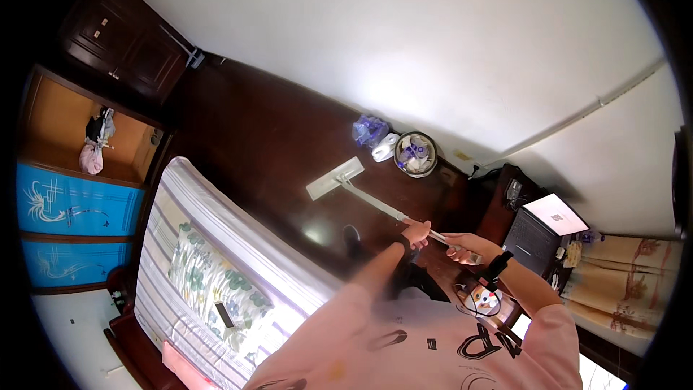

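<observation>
A flat mop [368, 198] with a long pale handle and a white rectangular head [335, 178] reaches across the dark floor. My left hand [416, 234] is closed round the middle of its handle, a dark band at the wrist. Nearer the handle's end, my right hand [468, 247] grips it too, with a black band and a cable-like loop on that wrist. The mop head rests flat on the floor, or close to it, between the bed and the wall.
Along the wall stand a round bin [416, 154] full of waste, a white bottle [385, 147] and a purple bag [369, 130]. At right is a desk with an open laptop [538, 235]. A bed [216, 195] with striped bedding lies left. Another long-handled tool [193, 56] leans in the far corner.
</observation>
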`<state>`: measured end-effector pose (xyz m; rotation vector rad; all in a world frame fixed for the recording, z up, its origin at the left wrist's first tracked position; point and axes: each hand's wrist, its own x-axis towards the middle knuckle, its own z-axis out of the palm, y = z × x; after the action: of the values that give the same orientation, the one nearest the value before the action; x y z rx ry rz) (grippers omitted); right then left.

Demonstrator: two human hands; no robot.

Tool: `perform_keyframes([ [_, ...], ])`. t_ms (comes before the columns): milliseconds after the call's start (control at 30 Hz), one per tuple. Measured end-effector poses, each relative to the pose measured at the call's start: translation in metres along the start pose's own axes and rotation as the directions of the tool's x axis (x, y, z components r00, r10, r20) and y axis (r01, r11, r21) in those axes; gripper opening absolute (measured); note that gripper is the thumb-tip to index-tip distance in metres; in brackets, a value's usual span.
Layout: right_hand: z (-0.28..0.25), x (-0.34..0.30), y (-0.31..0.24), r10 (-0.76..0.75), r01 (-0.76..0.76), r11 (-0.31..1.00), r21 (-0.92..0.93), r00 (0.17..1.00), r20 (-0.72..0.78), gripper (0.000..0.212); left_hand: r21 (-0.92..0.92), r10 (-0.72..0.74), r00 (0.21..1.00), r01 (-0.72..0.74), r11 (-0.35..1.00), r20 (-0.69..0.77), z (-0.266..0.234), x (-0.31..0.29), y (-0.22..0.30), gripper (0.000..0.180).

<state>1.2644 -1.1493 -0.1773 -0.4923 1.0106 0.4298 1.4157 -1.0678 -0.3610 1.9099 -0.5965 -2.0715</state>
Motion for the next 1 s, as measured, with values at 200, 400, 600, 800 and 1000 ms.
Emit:
perform_keyframes([
  [200, 0.004, -0.002, -0.02, -0.004, 0.004, 1.0, -0.028, 1.0, -0.01, 0.044, -0.028, 0.013, 1.0, -0.013, 1.0, -0.003, -0.01, 0.0, 0.012, 0.056],
  [400, 0.046, 0.058, -0.038, -0.06, 0.077, 0.987, -0.14, 0.991, 0.124, 0.049, -0.122, 0.082, 0.996, -0.085, 0.989, -0.03, -0.081, -0.014, -0.019, 0.06],
  [600, 0.155, 0.13, -0.079, -0.06, 0.095, 0.958, -0.272, 0.989, 0.133, 0.048, -0.354, 0.054, 0.943, -0.176, 0.919, -0.328, -0.189, -0.032, -0.068, 0.09],
  [800, 0.198, 0.223, -0.1, -0.187, 0.166, 0.981, 0.101, 0.949, 0.254, 0.033, -0.312, 0.24, 0.836, -0.428, 0.848, -0.494, -0.261, -0.034, -0.114, 0.073],
  [1000, 0.176, 0.222, -0.078, -0.169, 0.104, 0.949, 0.296, 0.964, 0.205, 0.028, -0.384, 0.195, 0.901, -0.351, 0.854, -0.388, -0.252, -0.044, -0.108, 0.075],
])
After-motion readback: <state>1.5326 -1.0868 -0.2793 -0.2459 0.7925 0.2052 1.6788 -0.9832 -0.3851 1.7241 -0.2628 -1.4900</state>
